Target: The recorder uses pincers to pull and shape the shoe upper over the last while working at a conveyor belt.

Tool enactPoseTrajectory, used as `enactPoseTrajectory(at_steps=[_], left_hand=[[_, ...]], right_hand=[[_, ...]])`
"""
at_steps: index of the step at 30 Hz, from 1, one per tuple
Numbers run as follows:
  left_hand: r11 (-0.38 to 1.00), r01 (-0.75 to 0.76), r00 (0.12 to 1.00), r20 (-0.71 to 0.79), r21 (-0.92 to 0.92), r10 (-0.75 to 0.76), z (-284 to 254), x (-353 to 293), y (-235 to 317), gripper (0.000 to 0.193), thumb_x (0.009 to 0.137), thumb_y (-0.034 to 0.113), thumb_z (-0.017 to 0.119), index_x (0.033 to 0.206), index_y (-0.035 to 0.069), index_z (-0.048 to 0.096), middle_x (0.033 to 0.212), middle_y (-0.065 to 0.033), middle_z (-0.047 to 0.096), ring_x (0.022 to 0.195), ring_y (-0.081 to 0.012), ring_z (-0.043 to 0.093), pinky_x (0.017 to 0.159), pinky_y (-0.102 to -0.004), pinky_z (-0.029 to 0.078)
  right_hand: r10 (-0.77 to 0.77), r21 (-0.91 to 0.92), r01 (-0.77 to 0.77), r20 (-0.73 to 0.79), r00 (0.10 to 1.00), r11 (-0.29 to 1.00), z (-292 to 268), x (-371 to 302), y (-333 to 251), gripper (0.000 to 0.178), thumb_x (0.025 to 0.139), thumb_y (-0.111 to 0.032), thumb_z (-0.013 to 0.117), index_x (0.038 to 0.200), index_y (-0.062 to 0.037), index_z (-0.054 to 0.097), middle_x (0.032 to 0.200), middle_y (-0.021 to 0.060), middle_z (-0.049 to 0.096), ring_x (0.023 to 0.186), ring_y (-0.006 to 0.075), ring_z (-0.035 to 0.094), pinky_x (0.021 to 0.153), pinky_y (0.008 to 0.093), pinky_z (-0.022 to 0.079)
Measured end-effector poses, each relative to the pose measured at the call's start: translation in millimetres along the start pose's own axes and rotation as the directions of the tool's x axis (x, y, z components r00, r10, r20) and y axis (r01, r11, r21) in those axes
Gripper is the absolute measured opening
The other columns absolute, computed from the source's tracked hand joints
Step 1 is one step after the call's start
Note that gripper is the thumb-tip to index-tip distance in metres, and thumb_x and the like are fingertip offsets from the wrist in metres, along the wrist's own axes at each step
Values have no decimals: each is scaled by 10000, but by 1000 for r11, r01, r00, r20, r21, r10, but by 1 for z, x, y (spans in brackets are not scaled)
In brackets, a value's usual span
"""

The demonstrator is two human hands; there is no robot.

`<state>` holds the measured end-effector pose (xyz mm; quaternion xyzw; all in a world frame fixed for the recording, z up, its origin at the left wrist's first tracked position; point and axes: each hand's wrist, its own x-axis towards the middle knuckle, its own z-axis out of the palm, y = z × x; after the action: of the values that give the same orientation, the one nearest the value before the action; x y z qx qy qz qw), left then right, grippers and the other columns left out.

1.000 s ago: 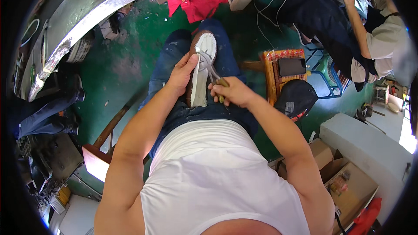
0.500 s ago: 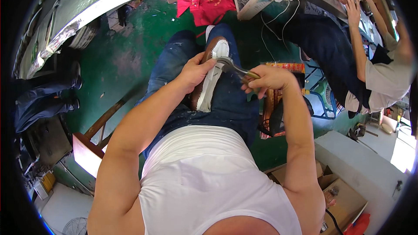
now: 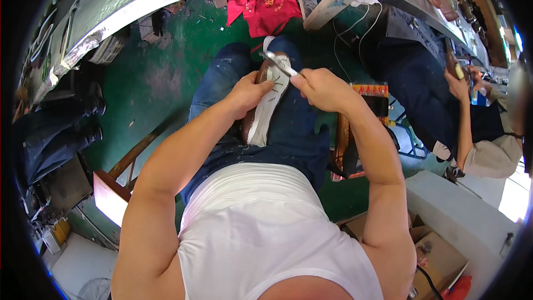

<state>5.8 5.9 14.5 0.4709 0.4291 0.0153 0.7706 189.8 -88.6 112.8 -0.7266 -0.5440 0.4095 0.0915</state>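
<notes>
The long brown-and-white shoe lies on the blue denim trousers, the slim silver metal tool over its far end. Beyond the shoe, the red cloth; behind and right of the shoe, the brown cardboard box.

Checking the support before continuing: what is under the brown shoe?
Blue jeans show on both sides of the brown shoe. Whatever lies directly beneath is covered by the shoe and left hand, so it cannot be seen.

From here, the right hand partly hides the metal tool, and a wire grille at seven o'clock is cut off.
</notes>
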Motion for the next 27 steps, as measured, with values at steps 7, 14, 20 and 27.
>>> enactPoseTrajectory(at_steps=[7, 14, 20, 27], left_hand=[[999, 18, 999, 41, 51, -20, -10, -5, 3, 456, 897, 193, 651, 1294, 13, 515, 1102, -100, 643, 960, -189, 637, 851, -356, 511], [995, 45, 995, 86, 86, -53, -10, -7, 7, 431, 891, 189, 668, 1261, 27, 517, 1087, -95, 646, 957, -186, 640, 851, -355, 512], [984, 127, 979, 141, 125, -145, -16, -10, 17, 436, 894, 231, 680, 1280, 105, 521, 1107, -57, 650, 970, -184, 640, 810, -385, 518], [974, 214, 945, 236, 79, -227, -31, -1, 14, 463, 904, 244, 685, 1322, 146, 513, 1143, -48, 655, 997, -219, 647, 815, -454, 523]], right_hand=[[48, 53, -52, 61, 997, 997, 21, -11, 5, 452, 1003, -360, 451, 909, 50, 614, 842, 275, 646, 835, 474, 615, 768, 500, 479], [-42, 247, 48, -30, 999, 968, 33, -1, 4, 476, 1027, -359, 404, 807, 27, 573, 662, 90, 618, 563, 192, 620, 560, 360, 497], [63, 347, -89, 84, 994, 934, 32, 2, 11, 384, 1001, -305, 471, 795, 3, 573, 663, 70, 620, 547, 150, 601, 538, 305, 491], [-184, -25, 189, 141, 973, 982, 55, -63, 18, 340, 913, -177, 608, 1160, 55, 583, 946, 215, 664, 866, 316, 667, 778, 371, 526]])
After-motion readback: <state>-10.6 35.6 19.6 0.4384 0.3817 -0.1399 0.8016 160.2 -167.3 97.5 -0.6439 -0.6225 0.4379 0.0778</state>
